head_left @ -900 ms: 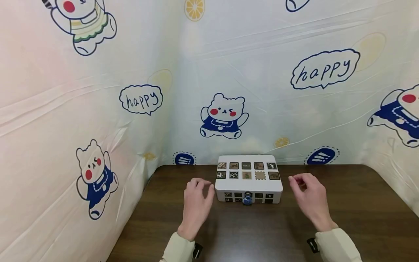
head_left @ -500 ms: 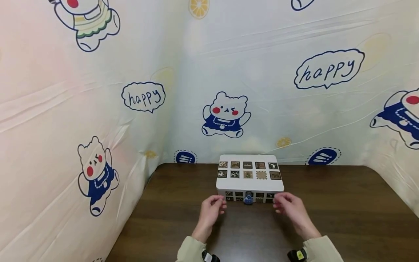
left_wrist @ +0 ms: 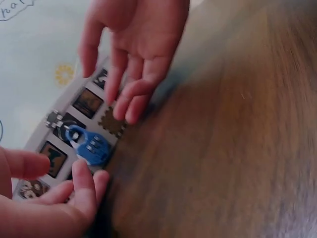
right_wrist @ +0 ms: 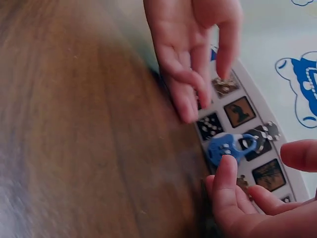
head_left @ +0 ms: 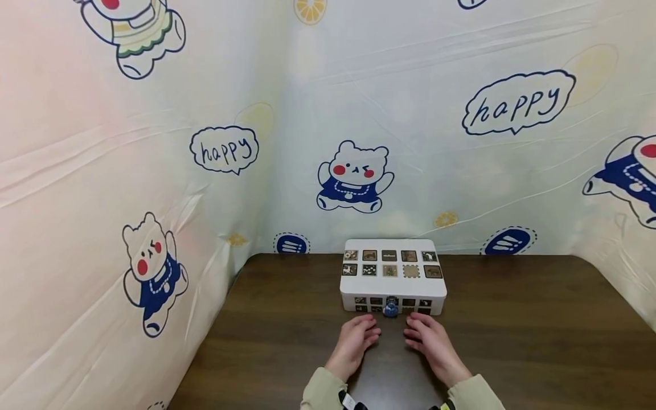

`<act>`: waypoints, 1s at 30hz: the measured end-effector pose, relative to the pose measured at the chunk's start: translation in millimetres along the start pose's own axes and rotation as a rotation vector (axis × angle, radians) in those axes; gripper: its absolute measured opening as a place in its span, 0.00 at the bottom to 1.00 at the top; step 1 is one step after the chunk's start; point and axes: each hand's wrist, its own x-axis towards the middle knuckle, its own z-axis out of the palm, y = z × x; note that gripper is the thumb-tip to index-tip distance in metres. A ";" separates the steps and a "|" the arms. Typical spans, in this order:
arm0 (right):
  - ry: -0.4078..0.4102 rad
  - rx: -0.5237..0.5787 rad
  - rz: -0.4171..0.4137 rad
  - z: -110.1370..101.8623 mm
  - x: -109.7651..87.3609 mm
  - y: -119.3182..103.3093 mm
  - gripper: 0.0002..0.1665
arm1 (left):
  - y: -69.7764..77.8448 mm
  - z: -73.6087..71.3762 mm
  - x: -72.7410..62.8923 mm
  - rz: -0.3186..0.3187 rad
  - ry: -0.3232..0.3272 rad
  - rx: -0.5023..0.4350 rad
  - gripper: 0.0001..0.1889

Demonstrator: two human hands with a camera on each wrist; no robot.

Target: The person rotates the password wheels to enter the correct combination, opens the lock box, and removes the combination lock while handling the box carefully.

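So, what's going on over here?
A person in pale cream sleeves has both bare hands near a small blue padlock on the front of a white rectangular box with small square pictures. The left hand and right hand are on either side, fingers relaxed, gripping nothing. The box sits with its lid down on a dark brown wood-grain table; the padlock hangs at its metal clasp.

Left hand [head_left: 355, 344], right hand [head_left: 431, 346] apart, palms facing each other, fingers [left_wrist: 84, 184] loosely bent.
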 end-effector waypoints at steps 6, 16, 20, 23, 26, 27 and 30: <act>-0.021 -0.004 -0.014 6.3 5.1 3.6 0.28 | -2.5 6.3 5.6 -0.004 -0.006 0.036 0.22; -0.034 0.077 0.005 9.7 15.1 0.4 0.29 | -3.7 21.5 17.2 0.030 0.023 0.039 0.20; -0.036 0.082 -0.003 11.4 18.4 2.8 0.28 | -4.7 25.2 21.1 0.045 0.044 0.055 0.18; -0.020 0.082 0.003 12.2 20.3 4.1 0.26 | -5.6 26.9 21.4 0.059 0.057 0.069 0.16; -0.016 0.082 0.013 12.2 21.8 4.0 0.25 | -6.9 27.6 21.7 0.073 0.056 0.094 0.16; -0.013 0.079 0.019 12.1 22.3 3.8 0.24 | -7.6 27.6 22.1 0.072 0.052 0.099 0.16; -0.021 0.067 0.035 11.5 24.1 4.5 0.23 | -9.8 27.6 23.7 0.064 0.025 0.108 0.16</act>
